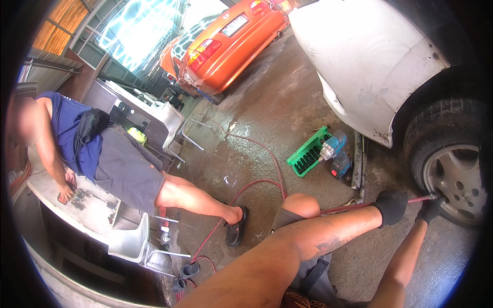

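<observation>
Item: your 2 gloved hands, left hand (391,206) and right hand (429,209), clenched the red wrench (354,207) at the white car's wheel (456,177); a slipped socket risked rounding the nut.

Both arms stretched out far right, left hand (391,206) and right hand (429,209) gloved in black, fists curled tight, nearly side by side.

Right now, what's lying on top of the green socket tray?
A blue cordless impact wrench lies across the right end of the green socket tray. Dark sockets show in the uncovered rows; the slots beneath the wrench are hidden.
</observation>
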A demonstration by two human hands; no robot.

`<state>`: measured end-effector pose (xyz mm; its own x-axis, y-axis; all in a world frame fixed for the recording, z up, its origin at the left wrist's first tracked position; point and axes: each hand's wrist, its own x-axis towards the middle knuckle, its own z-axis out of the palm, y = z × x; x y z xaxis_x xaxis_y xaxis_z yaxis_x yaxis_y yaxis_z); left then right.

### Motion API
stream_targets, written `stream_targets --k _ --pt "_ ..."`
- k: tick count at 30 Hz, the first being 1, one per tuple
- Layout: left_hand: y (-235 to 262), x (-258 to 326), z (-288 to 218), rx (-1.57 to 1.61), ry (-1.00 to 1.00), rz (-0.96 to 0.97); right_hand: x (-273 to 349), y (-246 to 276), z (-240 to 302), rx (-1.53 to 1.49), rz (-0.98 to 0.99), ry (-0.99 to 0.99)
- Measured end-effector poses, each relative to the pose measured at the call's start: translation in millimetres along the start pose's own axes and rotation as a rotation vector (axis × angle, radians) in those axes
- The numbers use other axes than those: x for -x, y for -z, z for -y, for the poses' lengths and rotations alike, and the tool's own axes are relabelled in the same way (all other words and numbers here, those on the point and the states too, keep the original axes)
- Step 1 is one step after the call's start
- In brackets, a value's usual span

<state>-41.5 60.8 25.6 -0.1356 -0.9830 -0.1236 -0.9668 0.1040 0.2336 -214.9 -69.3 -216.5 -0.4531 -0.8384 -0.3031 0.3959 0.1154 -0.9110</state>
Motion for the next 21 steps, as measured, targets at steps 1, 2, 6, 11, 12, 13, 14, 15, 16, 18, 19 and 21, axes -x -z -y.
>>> stream_targets --k 1,2,6,11,12,13,14,15,16,18,19,21 --pt "0.5 0.3 0.0 0.004 0.002 0.002 -0.3 -0.3 0.4 -0.024 -0.007 -0.024" --pt "0.4 1.3 0.7 0.008 0.007 0.005 2.9 -2.4 3.1 -0.046 -0.012 -0.051" --pt "-0.8 1.1 1.5 0.033 -0.014 -0.006 3.8 -0.5 4.7 0.075 -0.033 0.004" --pt "-2.3 1.1 1.6 0.034 -0.011 -0.024 17.2 -4.1 12.0 0.5 -0.03 0.186" --pt "-2.7 1.0 1.7 0.03 -0.012 -0.023 19.2 -5.4 15.2 0.458 -0.029 0.163" --pt "-3.2 0.8 1.8 0.025 -0.012 -0.02 21.1 -6.8 18.3 0.416 -0.028 0.139" --pt "-3.9 1.2 2.4 0.019 -0.009 -0.017 26.2 -10.5 24.5 0.224 -0.027 0.053" --pt "-5.7 1.8 3.9 0.008 0.0 -0.01 32.5 -15.0 31.4 0.034 -0.026 -0.035" --pt "-8.1 2.2 5.9 -0.004 0.011 -0.001 37.6 -18.1 34.6 -0.156 -0.025 -0.124" --pt "-7.0 -0.8 2.1 0.005 0.009 -0.006 26.2 -5.7 23.3 0.315 0.02 0.171" --pt "-4.5 -1.7 -0.8 0.024 0.008 -0.015 15.3 1.2 15.0 0.551 0.039 0.319" --pt "-3.1 -1.0 -1.1 0.039 0.021 -0.012 9.3 1.3 9.5 0.325 0.055 0.19"
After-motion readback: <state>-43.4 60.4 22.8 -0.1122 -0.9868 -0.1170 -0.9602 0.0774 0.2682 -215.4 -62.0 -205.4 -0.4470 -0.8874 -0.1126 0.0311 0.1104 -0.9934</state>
